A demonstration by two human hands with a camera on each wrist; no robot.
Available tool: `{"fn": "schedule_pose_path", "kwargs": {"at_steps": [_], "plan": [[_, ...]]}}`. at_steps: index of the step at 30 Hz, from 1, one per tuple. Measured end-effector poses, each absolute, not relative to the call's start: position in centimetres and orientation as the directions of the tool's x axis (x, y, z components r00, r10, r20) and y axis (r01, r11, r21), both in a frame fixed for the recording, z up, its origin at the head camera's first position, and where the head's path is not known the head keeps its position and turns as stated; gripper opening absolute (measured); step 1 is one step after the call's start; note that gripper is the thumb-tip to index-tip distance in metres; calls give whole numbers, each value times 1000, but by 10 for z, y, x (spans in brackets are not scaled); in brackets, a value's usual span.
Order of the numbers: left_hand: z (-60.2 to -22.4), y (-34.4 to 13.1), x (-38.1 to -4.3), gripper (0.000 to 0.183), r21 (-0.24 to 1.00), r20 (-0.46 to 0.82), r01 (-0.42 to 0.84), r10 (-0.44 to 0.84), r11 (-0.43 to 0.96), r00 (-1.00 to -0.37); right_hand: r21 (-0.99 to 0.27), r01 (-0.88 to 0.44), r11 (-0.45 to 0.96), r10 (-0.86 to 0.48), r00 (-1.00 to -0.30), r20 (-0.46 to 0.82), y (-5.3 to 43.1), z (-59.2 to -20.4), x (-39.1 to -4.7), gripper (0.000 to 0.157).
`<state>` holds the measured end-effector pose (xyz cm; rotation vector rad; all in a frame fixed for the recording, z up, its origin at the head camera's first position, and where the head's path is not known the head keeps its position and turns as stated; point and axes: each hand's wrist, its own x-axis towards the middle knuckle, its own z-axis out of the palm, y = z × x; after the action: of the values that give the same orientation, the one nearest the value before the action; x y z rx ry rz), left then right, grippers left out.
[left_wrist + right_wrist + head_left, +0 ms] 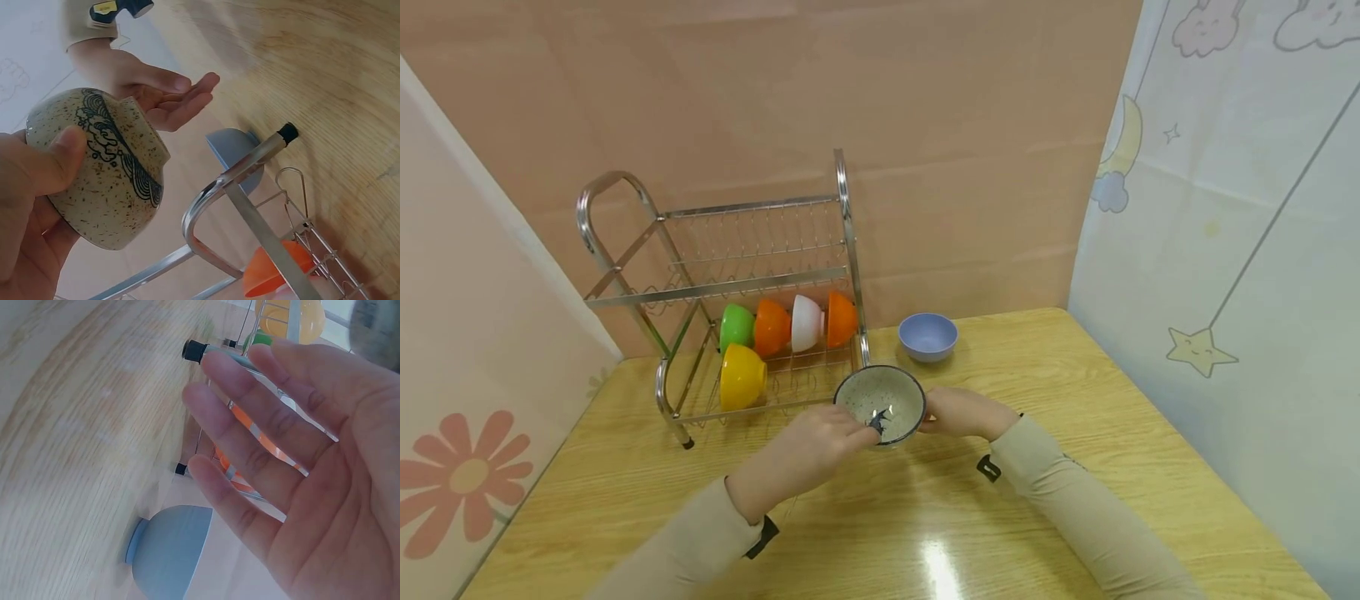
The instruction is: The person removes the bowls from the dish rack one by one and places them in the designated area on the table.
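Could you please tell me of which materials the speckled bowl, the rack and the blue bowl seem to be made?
Speckled bowl: probably glazed ceramic, glossy inside; brown flecks and a dark wave-like pattern suggest this.
Rack: shiny metal, perhaps stainless steel or chromed; bright mirror-like highlights show it.
Blue bowl: smooth and evenly coloured; plastic or ceramic, I cannot tell.

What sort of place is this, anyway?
It looks like a small kitchen-like corner, perhaps staged rather than lived in: a metal dish rack holding colourful bowls stands on a wooden table, between side panels printed with a flower and cartoon clouds.
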<state>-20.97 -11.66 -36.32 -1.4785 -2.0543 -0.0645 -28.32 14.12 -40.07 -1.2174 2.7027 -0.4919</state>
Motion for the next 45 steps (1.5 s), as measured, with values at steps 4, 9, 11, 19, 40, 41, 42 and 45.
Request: {"fn": "schedule_pose_path", "kwargs": {"at_steps": [4, 9, 11, 19, 40, 41, 42, 45], "plan": [[-368, -118, -211, 19, -324, 457, 866, 865, 380, -209, -336, -691, 641, -738, -675, -20, 139, -401, -283, 5], [-372, -119, -213, 18, -321, 445, 864, 867, 388, -224, -325, -688, 649, -735, -678, -31, 138, -404, -285, 6], [-374, -119, -213, 16, -319, 446, 863, 865, 392, -229, -323, -686, 652, -733, -679, -35, 138, -405, -285, 6], [-376, -119, -214, 15, -311, 469, 864, 854, 397, -224, -332, -673, 661, -718, -696, -18, 145, -397, -287, 5], [-377, -119, -215, 15, -323, 467, 844, 848, 428, -251, 34, -937, 348, -691, -232, 684, 140, -354, -275, 33], [-376, -119, -215, 16, -329, 468, 839, 847, 433, -254, 51, -941, 333, -696, -209, 687, 139, -354, -273, 37], [-376, -120, -216, 15, -335, 467, 834, 846, 438, -257, 61, -945, 321, -700, -193, 687, 137, -353, -271, 37], [-374, -120, -217, 15, -344, 468, 825, 844, 448, -263, 85, -950, 300, -722, -168, 671, 132, -353, -266, 37]]}}
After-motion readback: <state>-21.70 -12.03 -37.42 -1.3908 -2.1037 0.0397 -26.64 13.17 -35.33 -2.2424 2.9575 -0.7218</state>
